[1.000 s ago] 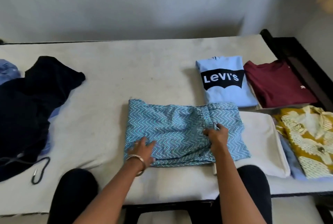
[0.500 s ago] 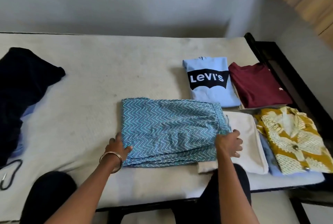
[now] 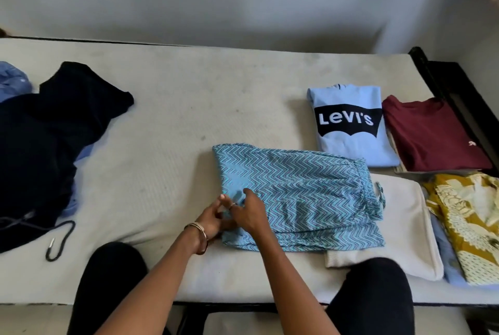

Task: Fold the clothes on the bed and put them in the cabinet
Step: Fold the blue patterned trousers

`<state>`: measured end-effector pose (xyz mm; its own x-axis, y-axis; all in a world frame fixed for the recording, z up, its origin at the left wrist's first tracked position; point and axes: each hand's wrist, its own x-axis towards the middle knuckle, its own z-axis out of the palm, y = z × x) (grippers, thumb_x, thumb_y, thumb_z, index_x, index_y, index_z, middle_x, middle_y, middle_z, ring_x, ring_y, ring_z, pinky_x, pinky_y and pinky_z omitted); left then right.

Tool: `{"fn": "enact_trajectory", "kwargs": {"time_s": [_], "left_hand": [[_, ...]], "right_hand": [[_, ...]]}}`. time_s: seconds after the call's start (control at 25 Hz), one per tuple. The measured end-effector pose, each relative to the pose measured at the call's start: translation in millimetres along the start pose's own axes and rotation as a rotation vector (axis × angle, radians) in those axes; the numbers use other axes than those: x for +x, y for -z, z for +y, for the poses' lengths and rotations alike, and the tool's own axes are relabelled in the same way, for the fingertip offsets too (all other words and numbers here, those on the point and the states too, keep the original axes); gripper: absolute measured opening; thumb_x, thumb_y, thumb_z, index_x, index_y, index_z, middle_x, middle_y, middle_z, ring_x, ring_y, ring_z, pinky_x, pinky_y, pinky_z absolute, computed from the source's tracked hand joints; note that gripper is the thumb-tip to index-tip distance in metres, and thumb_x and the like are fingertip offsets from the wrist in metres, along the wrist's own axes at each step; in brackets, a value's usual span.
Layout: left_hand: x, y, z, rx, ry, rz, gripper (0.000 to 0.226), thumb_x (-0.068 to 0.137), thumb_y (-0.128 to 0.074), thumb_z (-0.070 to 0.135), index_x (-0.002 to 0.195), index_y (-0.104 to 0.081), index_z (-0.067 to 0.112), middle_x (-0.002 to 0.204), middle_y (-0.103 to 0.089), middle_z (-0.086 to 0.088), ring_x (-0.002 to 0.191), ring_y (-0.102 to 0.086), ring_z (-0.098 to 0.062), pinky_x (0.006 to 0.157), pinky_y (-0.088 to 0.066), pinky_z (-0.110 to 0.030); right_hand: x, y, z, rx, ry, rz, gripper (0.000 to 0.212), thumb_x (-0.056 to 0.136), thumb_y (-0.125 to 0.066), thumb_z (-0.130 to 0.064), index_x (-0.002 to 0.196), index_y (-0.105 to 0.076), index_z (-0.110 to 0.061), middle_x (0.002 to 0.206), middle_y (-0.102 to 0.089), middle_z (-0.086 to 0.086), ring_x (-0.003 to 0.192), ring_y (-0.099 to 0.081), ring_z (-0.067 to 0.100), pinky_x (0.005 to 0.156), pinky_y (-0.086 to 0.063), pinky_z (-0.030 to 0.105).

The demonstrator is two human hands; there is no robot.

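Observation:
A blue zigzag-patterned garment [image 3: 297, 194] lies folded flat on the bed [image 3: 175, 124], its drawstring end to the right. Both hands meet at its left edge. My left hand [image 3: 213, 216], with a bangle on the wrist, grips that edge from below. My right hand [image 3: 249, 212] presses on top of the same corner, fingers bent over the cloth. To the right lie folded pieces: a light blue Levi's shirt [image 3: 351, 124], a maroon shirt [image 3: 432, 135], a cream garment [image 3: 399, 224] and a yellow patterned shirt [image 3: 469, 221].
An unfolded dark navy hoodie [image 3: 46, 140] with a loose drawstring covers the bed's left side, light blue cloth [image 3: 13, 81] beneath it. A black bed frame [image 3: 459, 91] runs along the right. The wall stands behind. My knees in black trousers [image 3: 108, 280] touch the near edge.
My right hand has crossed from the garment's right end to its left edge, joining my left hand. The view has swung back to the left.

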<state>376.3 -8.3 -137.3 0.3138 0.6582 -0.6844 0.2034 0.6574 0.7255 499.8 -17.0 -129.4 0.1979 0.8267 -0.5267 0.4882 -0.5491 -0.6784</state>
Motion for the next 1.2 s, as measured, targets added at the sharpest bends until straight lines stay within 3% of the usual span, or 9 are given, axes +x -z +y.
{"fn": "enact_trajectory", "kwargs": {"time_s": [0.12, 0.32, 0.44, 0.6, 0.72, 0.8, 0.88, 1.0, 1.2], "left_hand": [[-3, 12, -1, 0.022, 0.039, -0.243, 0.052, 0.083, -0.061, -0.014, 0.125, -0.055, 0.017, 0.080, -0.069, -0.005, 0.070, -0.067, -0.018, 0.058, -0.054, -0.030], [14, 29, 38, 0.849, -0.542, 0.437, 0.056, 0.060, -0.083, 0.007, 0.110, -0.063, 0.022, 0.107, -0.062, -0.007, 0.092, -0.061, -0.028, 0.082, -0.053, -0.043], [28, 23, 63, 1.214, -0.796, 0.464, 0.085, 0.046, -0.090, 0.026, 0.124, -0.058, 0.028, 0.123, -0.056, -0.005, 0.102, -0.056, -0.033, 0.074, -0.051, -0.043], [15, 5, 116, 1.103, -0.938, 0.573, 0.022, 0.061, -0.068, 0.022, 0.083, -0.074, 0.023, 0.080, -0.070, -0.003, 0.077, -0.067, -0.032, 0.065, -0.046, -0.036], [-10, -3, 174, 0.817, -0.958, 0.591, 0.034, 0.063, -0.052, 0.021, 0.086, -0.075, 0.015, 0.084, -0.073, -0.010, 0.080, -0.068, -0.033, 0.068, -0.050, -0.035], [-30, -9, 216, 0.687, -1.068, 0.607, 0.034, 0.066, -0.051, 0.018, 0.088, -0.076, 0.011, 0.087, -0.074, -0.013, 0.083, -0.069, -0.032, 0.074, -0.052, -0.034], [-57, -13, 260, 0.561, -1.164, 0.664, 0.027, 0.071, -0.055, 0.009, 0.089, -0.077, 0.010, 0.086, -0.075, -0.012, 0.082, -0.069, -0.028, 0.074, -0.047, -0.024], [-90, -13, 317, 0.464, -1.207, 0.753, 0.020, 0.075, -0.066, 0.004, 0.090, -0.078, 0.012, 0.087, -0.075, -0.010, 0.083, -0.070, -0.025, 0.074, -0.048, -0.023], [-145, -4, 360, 0.347, -1.382, 0.858, 0.015, 0.076, -0.075, 0.012, 0.091, -0.076, 0.011, 0.090, -0.075, -0.006, 0.081, -0.068, -0.020, 0.077, -0.052, -0.026]], "right_hand": [[9, -1, -18, -0.096, -0.052, 0.048, 0.031, 0.089, -0.063, -0.036, 0.098, -0.056, -0.008, 0.108, -0.065, 0.016, 0.102, -0.061, 0.034, 0.073, -0.044, 0.032], [10, 39, -30, -0.337, 0.098, 0.115, 0.020, 0.092, -0.051, -0.011, 0.107, -0.059, -0.001, 0.115, -0.061, 0.025, 0.109, -0.057, 0.042, 0.078, -0.045, 0.038], [-2, 70, -53, -0.396, 0.300, 0.038, 0.021, 0.094, -0.052, -0.015, 0.109, -0.064, -0.006, 0.113, -0.065, 0.021, 0.107, -0.058, 0.040, 0.081, -0.047, 0.039], [-36, 145, -95, -0.455, 0.397, 0.085, 0.022, 0.093, -0.063, -0.029, 0.091, -0.068, -0.008, 0.095, -0.068, 0.018, 0.089, -0.060, 0.033, 0.070, -0.042, 0.034], [-66, 214, -129, -0.574, 0.390, 0.167, 0.035, 0.074, -0.082, -0.045, 0.070, -0.058, -0.020, 0.072, -0.059, 0.005, 0.070, -0.055, 0.021, 0.064, -0.038, 0.029], [-79, 248, -150, -0.710, 0.387, 0.287, 0.038, 0.066, -0.087, -0.044, 0.081, -0.063, -0.019, 0.085, -0.062, 0.009, 0.082, -0.060, 0.028, 0.069, -0.044, 0.032], [-94, 275, -169, -0.782, 0.376, 0.484, 0.042, 0.072, -0.083, -0.039, 0.104, -0.066, -0.017, 0.108, -0.065, 0.013, 0.098, -0.062, 0.034, 0.078, -0.048, 0.037], [-109, 308, -191, -0.740, 0.370, 0.743, 0.029, 0.084, -0.072, -0.039, 0.099, -0.064, -0.015, 0.108, -0.065, 0.014, 0.099, -0.062, 0.034, 0.078, -0.040, 0.037], [-126, 324, -216, -0.633, 0.447, 0.847, 0.030, 0.091, -0.064, -0.041, 0.100, -0.064, -0.013, 0.108, -0.064, 0.018, 0.104, -0.060, 0.038, 0.083, -0.036, 0.041]]}}
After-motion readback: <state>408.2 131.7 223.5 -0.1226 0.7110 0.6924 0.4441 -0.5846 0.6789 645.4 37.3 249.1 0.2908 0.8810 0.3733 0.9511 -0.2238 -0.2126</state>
